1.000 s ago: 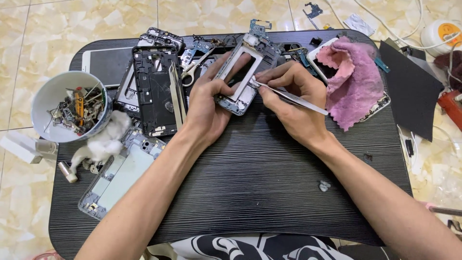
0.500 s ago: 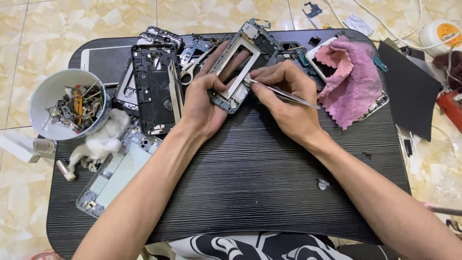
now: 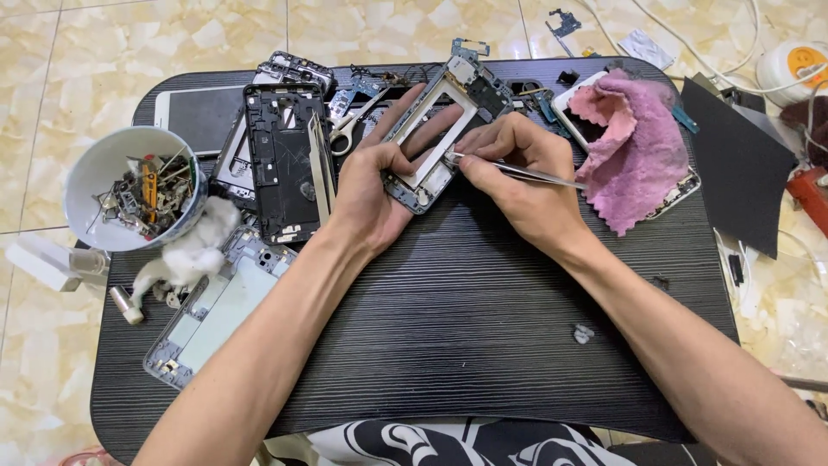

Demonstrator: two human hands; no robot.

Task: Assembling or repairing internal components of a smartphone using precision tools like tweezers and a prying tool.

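Prying at a phone frame over a cluttered black table

Working across a ribbed black table set on pale tiled floor, we see stripped phone parts crowding its far edge. At three o'clock from the centre a pink cloth lies crumpled over a white phone, and at nine o'clock a white bowl holds screws and small metal scraps. Just beside the bowl, toward five o'clock, sits a wad of white cotton, with a pale phone back panel below it at seven o'clock. A dark phone chassis lies flat at eleven o'clock.

Our left hand cradles a silver phone frame at twelve o'clock, tilted off the table, thumb pressed on its near rail and fingers spread behind it. Our right hand sits just beside it toward two o'clock, fingers pinched around metal tweezers, whose tip touches the frame's lower inner edge. Small scissors rest at eleven o'clock from the left hand.
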